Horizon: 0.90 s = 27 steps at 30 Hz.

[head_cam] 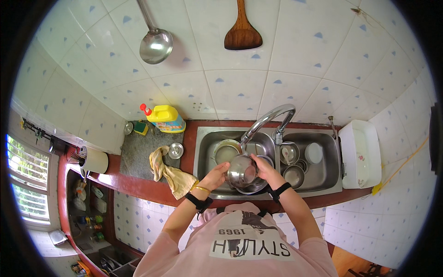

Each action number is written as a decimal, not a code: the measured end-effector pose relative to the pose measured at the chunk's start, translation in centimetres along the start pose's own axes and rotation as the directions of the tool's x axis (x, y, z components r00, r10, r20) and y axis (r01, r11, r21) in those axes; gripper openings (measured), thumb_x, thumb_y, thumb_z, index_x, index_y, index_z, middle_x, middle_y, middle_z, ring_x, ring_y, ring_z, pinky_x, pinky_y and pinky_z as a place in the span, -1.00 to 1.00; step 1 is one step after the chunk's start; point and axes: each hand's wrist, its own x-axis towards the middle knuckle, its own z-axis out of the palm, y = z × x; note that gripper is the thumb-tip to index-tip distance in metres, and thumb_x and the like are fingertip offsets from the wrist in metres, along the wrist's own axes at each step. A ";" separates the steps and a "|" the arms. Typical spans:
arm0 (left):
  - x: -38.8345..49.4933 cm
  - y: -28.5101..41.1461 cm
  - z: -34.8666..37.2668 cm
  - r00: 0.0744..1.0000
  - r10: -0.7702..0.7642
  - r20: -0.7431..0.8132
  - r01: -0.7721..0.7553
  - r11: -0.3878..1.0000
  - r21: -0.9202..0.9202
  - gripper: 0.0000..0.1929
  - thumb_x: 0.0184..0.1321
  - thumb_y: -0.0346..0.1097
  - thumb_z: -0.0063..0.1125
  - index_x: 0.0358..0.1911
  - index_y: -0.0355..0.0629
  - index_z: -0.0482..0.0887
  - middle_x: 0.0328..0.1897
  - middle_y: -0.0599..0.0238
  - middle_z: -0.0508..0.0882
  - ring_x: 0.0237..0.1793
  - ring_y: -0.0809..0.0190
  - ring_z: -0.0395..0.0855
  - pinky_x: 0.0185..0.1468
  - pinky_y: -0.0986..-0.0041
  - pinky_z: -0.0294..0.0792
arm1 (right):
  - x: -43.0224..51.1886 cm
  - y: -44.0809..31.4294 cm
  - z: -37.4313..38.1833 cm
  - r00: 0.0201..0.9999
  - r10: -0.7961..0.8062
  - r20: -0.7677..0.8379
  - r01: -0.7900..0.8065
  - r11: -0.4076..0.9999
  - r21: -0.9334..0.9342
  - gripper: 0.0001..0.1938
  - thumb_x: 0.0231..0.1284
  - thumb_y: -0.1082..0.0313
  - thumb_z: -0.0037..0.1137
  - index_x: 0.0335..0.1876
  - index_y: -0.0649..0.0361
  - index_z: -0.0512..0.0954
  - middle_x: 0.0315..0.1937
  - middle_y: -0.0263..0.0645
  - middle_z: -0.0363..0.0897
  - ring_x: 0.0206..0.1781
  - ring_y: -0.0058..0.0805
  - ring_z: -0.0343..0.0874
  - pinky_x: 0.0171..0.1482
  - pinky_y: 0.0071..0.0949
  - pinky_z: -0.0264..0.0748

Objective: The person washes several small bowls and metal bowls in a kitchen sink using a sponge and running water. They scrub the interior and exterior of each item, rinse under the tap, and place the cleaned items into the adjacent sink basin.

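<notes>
Both hands hold a stainless steel bowl, its rounded outside turned up towards me, under the spout of a chrome faucet. My left hand grips its left side, and my right hand its upper right rim. Water seems to run from the spout onto the metal. Below lies the left basin of a steel double sink. In it sit a pot or bowl of cloudy water and a larger metal basin, partly hidden by the held bowl.
The right basin holds metal bowls, one with a spoon, and a whitish round dish. A white plastic rack stands at the far right. Left are a yellow detergent jug, a sponge, a metal lid and a cloth.
</notes>
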 end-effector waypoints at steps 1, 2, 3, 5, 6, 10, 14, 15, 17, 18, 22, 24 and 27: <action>0.3 -0.1 -0.4 1.000 -0.024 -0.012 0.024 0.999 -0.021 -0.67 0.40 -0.13 -0.12 0.03 -0.21 0.50 -0.08 0.32 0.63 -0.11 0.34 0.58 0.05 0.46 0.42 | -0.7 0.2 -0.4 0.998 0.067 -0.006 -0.067 0.997 0.035 -0.61 0.34 -0.02 -0.05 0.18 -0.06 0.44 0.03 -0.41 0.48 -0.03 -0.52 0.45 -0.02 -0.37 0.44; 0.6 -0.2 -0.8 0.999 -0.052 0.018 0.053 0.997 -0.065 -0.66 0.41 -0.13 -0.13 0.03 -0.23 0.50 -0.05 0.29 0.63 -0.08 0.32 0.59 0.09 0.42 0.42 | -1.4 0.5 -0.7 0.989 0.149 -0.023 -0.146 0.986 0.085 -0.61 0.34 -0.03 -0.05 0.19 -0.09 0.43 0.06 -0.42 0.46 0.01 -0.51 0.44 0.01 -0.33 0.43; 0.9 -0.3 -1.2 0.996 -0.067 0.062 0.074 0.991 -0.111 -0.65 0.41 -0.12 -0.14 0.04 -0.25 0.49 -0.02 0.26 0.63 -0.05 0.30 0.60 0.12 0.39 0.42 | -2.2 0.8 -1.0 0.990 0.139 -0.016 -0.138 0.988 0.071 -0.61 0.33 -0.03 -0.03 0.18 -0.10 0.43 0.09 -0.43 0.45 0.05 -0.51 0.41 0.03 -0.28 0.42; 1.4 -0.8 -1.7 0.992 -0.123 -0.010 0.120 0.983 -0.139 -0.63 0.42 -0.12 -0.17 0.05 -0.27 0.48 0.01 0.23 0.63 -0.03 0.27 0.60 0.15 0.38 0.40 | -4.1 1.1 -1.6 0.990 0.131 -0.047 -0.127 0.988 0.086 -0.61 0.31 -0.03 0.01 0.18 -0.13 0.43 0.15 -0.46 0.41 0.13 -0.51 0.36 0.08 -0.17 0.39; 1.7 -1.2 -1.7 0.986 -0.166 -0.008 0.164 0.977 -0.135 -0.64 0.41 -0.11 -0.16 0.05 -0.25 0.49 0.00 0.23 0.64 -0.03 0.26 0.61 0.14 0.37 0.41 | -5.2 1.3 -1.9 0.993 0.105 -0.055 -0.096 0.985 0.146 -0.62 0.26 0.00 0.09 0.15 -0.15 0.44 0.18 -0.51 0.37 0.23 -0.52 0.28 0.11 -0.06 0.36; 2.1 -2.9 -0.3 0.964 -0.263 0.042 0.264 0.964 -0.022 -0.69 0.40 -0.13 -0.11 0.03 -0.15 0.53 -0.07 0.40 0.64 -0.09 0.33 0.61 0.01 0.40 0.48 | -9.9 0.8 -3.2 0.995 -0.073 0.065 0.069 0.996 0.052 -0.59 0.13 0.25 0.27 0.05 0.27 0.49 -0.18 -0.35 0.58 -0.20 -0.58 0.55 -0.17 -0.57 0.47; 3.0 -3.7 0.1 0.961 -0.268 -0.068 0.271 0.962 0.038 -0.69 0.32 -0.14 0.06 0.04 -0.08 0.53 -0.04 0.52 0.59 -0.08 0.38 0.54 -0.02 0.47 0.43 | -14.3 -1.7 -5.5 0.926 -0.356 0.123 0.372 0.815 -0.444 -0.63 0.03 0.25 0.33 -0.11 0.33 0.56 -0.34 -0.33 0.60 -0.29 -0.67 0.51 -0.29 -0.62 0.44; 3.4 -3.8 -0.6 0.970 -0.231 -0.070 0.235 0.970 0.061 -0.68 0.30 -0.14 0.08 0.05 -0.08 0.53 -0.02 0.51 0.57 -0.07 0.38 0.53 -0.01 0.47 0.42 | -15.0 -2.2 -6.3 0.924 -0.382 0.013 0.314 0.740 -0.595 -0.63 0.01 0.26 0.33 -0.12 0.34 0.55 -0.37 -0.32 0.60 -0.31 -0.67 0.51 -0.30 -0.60 0.44; 4.5 -3.6 -2.9 0.955 -0.215 -0.206 0.232 0.970 0.066 -0.66 0.27 -0.25 0.09 0.10 -0.10 0.48 0.00 0.43 0.53 -0.09 0.32 0.50 0.00 0.42 0.41 | -15.9 -2.7 -8.7 0.871 -0.488 -0.060 0.271 0.577 -0.771 -0.62 -0.01 0.27 0.33 -0.13 0.35 0.53 -0.41 -0.28 0.59 -0.34 -0.66 0.50 -0.30 -0.58 0.44; 5.1 -3.7 -4.4 0.939 -0.181 -0.294 0.207 0.977 0.057 -0.66 0.26 -0.28 0.08 0.10 -0.10 0.47 -0.02 0.42 0.52 -0.10 0.31 0.50 0.00 0.42 0.41 | -15.7 -2.5 -10.0 0.845 -0.519 -0.130 0.215 0.551 -0.806 -0.61 -0.03 0.27 0.33 -0.13 0.35 0.53 -0.42 -0.23 0.59 -0.35 -0.58 0.53 -0.29 -0.53 0.45; 7.5 -4.7 -11.1 0.814 -0.105 -0.571 0.170 0.983 0.062 -0.60 0.23 -0.40 0.04 0.15 -0.20 0.38 -0.11 0.30 0.49 -0.21 0.25 0.48 -0.08 0.46 0.42 | -12.3 1.1 -14.8 0.704 -0.675 -0.223 0.044 0.355 -0.934 -0.59 -0.11 0.25 0.31 -0.15 0.31 0.51 -0.39 -0.04 0.61 -0.31 -0.16 0.60 -0.24 -0.30 0.49; 8.6 -5.1 -13.9 0.785 -0.085 -0.613 0.192 0.975 0.110 -0.57 0.21 -0.40 0.05 0.17 -0.23 0.35 -0.11 0.28 0.48 -0.23 0.25 0.47 -0.11 0.47 0.42 | -10.2 3.5 -16.5 0.659 -0.695 -0.288 -0.089 0.308 -0.947 -0.62 -0.12 0.26 0.27 -0.16 0.26 0.49 -0.33 0.09 0.59 -0.20 0.13 0.54 -0.19 -0.11 0.47; 10.2 -5.4 -16.3 0.802 -0.083 -0.592 0.237 0.953 0.188 -0.53 0.20 -0.39 0.06 0.19 -0.27 0.31 -0.09 0.23 0.49 -0.25 0.23 0.47 -0.14 0.45 0.43 | -7.3 6.0 -17.8 0.623 -0.713 -0.321 -0.201 0.250 -0.947 -0.65 -0.11 0.29 0.25 -0.19 0.24 0.45 -0.36 0.07 0.58 -0.21 0.11 0.54 -0.20 -0.09 0.46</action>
